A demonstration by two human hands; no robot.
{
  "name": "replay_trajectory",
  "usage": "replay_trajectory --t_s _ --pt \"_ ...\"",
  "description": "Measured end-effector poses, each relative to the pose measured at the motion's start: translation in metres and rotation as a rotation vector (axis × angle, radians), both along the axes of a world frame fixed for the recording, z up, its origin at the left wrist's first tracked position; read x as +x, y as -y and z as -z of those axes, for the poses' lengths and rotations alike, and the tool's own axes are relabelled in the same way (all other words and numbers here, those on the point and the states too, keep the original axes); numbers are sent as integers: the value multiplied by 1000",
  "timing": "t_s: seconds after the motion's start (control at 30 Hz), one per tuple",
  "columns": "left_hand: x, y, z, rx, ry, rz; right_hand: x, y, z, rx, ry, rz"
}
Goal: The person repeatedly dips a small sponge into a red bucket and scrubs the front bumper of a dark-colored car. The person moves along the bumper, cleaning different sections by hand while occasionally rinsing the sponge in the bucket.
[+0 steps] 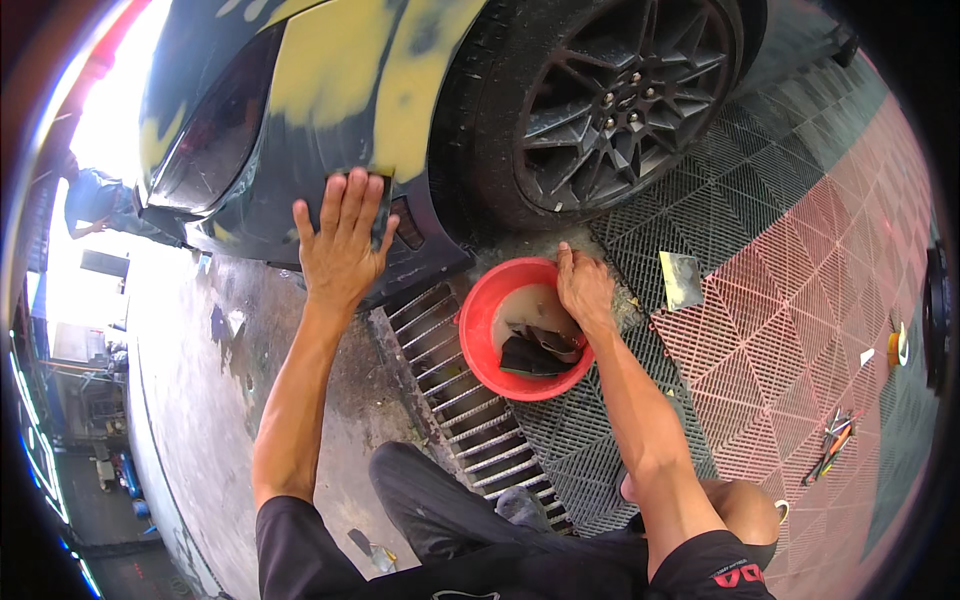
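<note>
My left hand [343, 240] lies flat on the lower corner of a car's bumper [311, 161], fingers apart, over a dark sheet [388, 187] that looks like sandpaper and shows past the fingertips. Yellow filler patches [326, 67] cover the dark grey body panel above it. With the fingers of my right hand [585, 285] I touch the right rim of a red plastic basin [474, 330]; the thumb rests at its edge. Cloudy water [525, 304] stands in the basin, with a dark block or cloth [534, 355] partly in it.
The car's wheel [630, 105] stands above the basin. A metal drain grate [480, 420] runs below it. On the red floor tiles [780, 300] lie a stained sheet [681, 280], a tape roll [898, 347] and several tools [832, 446]. Another person [101, 206] is at the far left.
</note>
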State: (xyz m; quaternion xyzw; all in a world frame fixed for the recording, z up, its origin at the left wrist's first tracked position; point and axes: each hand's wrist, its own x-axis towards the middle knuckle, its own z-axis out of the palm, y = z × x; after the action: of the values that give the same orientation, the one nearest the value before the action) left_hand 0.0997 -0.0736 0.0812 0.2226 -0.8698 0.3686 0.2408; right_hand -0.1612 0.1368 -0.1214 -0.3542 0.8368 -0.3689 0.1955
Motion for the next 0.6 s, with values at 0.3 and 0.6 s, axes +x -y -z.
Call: replay_trajectory --t_s 0.3,0.6 --pt "-31 -24 -16 -26 55 -55 -2 -3 -9 16 22 15" --pt "-123 -36 -79 -52 -40 -10 -11 -2 -7 -27 66 138"
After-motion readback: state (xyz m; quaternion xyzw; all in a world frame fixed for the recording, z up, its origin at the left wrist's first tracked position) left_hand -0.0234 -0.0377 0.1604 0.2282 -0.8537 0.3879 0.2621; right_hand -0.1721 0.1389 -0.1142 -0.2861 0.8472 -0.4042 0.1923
